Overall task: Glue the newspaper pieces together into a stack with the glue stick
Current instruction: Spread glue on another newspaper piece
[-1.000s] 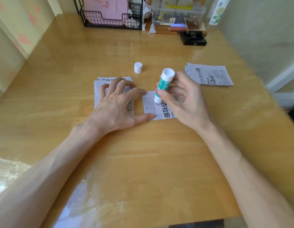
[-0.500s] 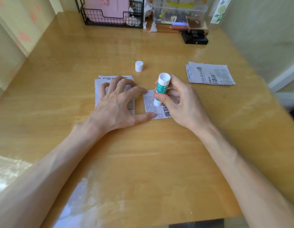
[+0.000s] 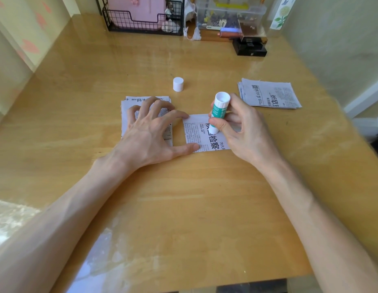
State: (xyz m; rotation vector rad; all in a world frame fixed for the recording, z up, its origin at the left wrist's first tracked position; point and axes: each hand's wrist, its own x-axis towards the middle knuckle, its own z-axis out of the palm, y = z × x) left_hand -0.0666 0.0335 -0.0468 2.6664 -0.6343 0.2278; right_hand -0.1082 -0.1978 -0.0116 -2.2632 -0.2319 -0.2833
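Your glossy light-wood table (image 3: 183, 197) gives a flat, hard backing, so work the glue straight down against it. The loose pile of cut grey newspaper pieces (image 3: 270, 95) waits at the far right, well apart from the work; leave it until this sheet is done.

Your left hand (image 3: 150, 140) lies spread, fingers arched and gripping nothing. Its fingertips press on the stack of printed newspaper pieces (image 3: 129, 108) at centre-left. Thumb and forefinger pin the left edge of the single newspaper piece with the bold black headline (image 3: 194, 132), which lies just beside that stack. Make that pin firm, since thin newsprint likely drags and wrinkles under a tacky stick.

Your right hand (image 3: 243, 132) is closed round the green-and-white glue stick (image 3: 218, 111), thumb in front and fingers behind. The stick's lower end touches the single piece near its far edge. Stroke lightly away from the pinned side and carry glue out to the corners; a heavy pass could, I judge, tear the paper. Then square the piece on the stack before pressing.

The small white cylindrical cap (image 3: 178, 84) stands upright beyond the stack; mind your knuckles near it.
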